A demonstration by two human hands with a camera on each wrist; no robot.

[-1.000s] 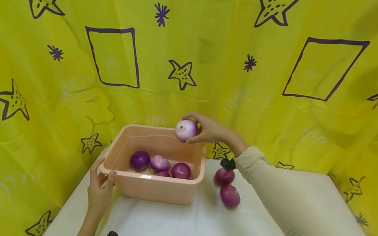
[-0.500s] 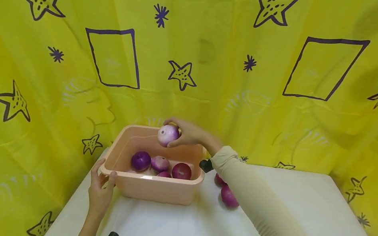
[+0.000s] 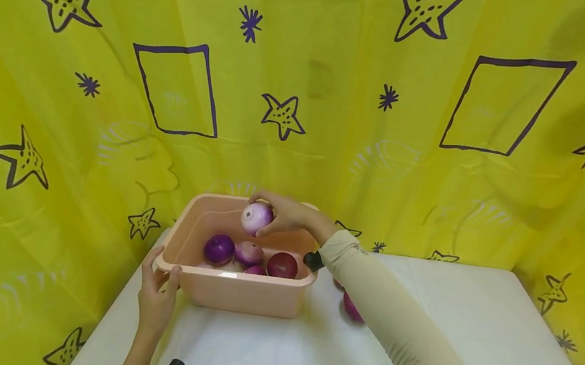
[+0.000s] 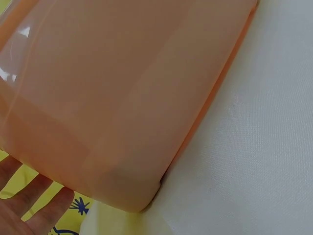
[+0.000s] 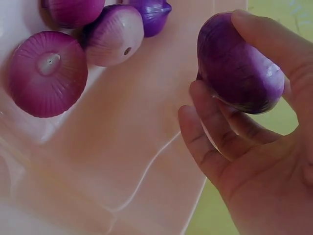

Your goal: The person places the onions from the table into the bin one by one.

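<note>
Above the inside of a peach plastic basin (image 3: 243, 295), my right hand (image 3: 289, 214) grips a purple-and-white onion (image 3: 256, 218) between thumb and fingers. In the right wrist view this onion (image 5: 237, 63) shows its dark purple side. Several onions lie in the basin, among them a deep purple one (image 3: 219, 249), a paler one (image 3: 249, 254) and a red one (image 3: 282, 265). My left hand (image 3: 155, 303) holds the basin's front left corner, thumb on the front wall and fingers at the left side. In the left wrist view its fingertips (image 4: 58, 203) touch the basin wall (image 4: 122, 98).
Another onion (image 3: 352, 308) lies on the white table (image 3: 256, 358) right of the basin, partly behind my right sleeve (image 3: 395, 328). A second one beside it is almost hidden. A yellow curtain (image 3: 316, 173) with drawn stars hangs behind the table.
My right hand has carried the onion leftward from over the basin's right rim, then slightly down into its opening. My left hand has stayed at the corner.
</note>
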